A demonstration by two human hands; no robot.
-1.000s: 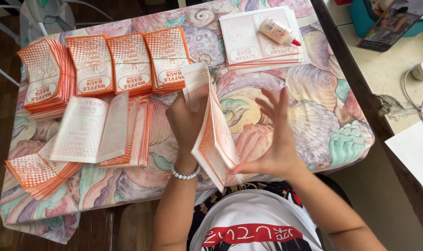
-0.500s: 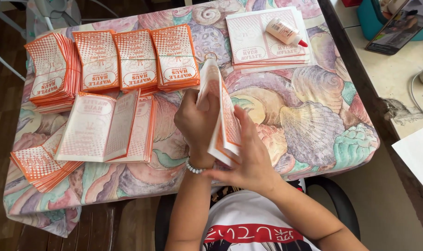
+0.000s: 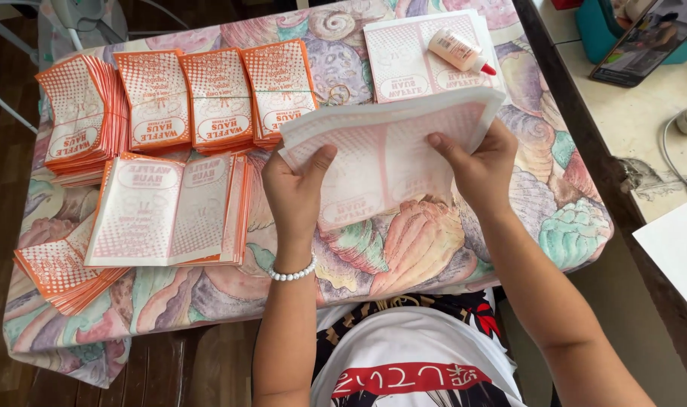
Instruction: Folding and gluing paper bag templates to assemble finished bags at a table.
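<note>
A table draped in a shell-patterned cloth fills the view, with a pale counter to the right. Over its middle, the left hand and the right hand are each closed around one side of a thick stack of flat printed sheets, thumbs on top and fingers underneath. Half a second ago that stack stood on edge, pinched upright between the hands; now it lies turned flat and level, pale side up, lifted just above the cloth. The squaring-up on edge looks finished, and the sheets appear ready to be laid down as a pile.

A pearl bead bracelet circles the left wrist. Just left of the hands lies an opened pile of pale sheets, and behind it a row of orange banded bundles. Another fanned orange bundle sits at the near-left corner. Beyond the stack, a second pale pile carries a glue tube with a red cap. A phone rests on the counter.
</note>
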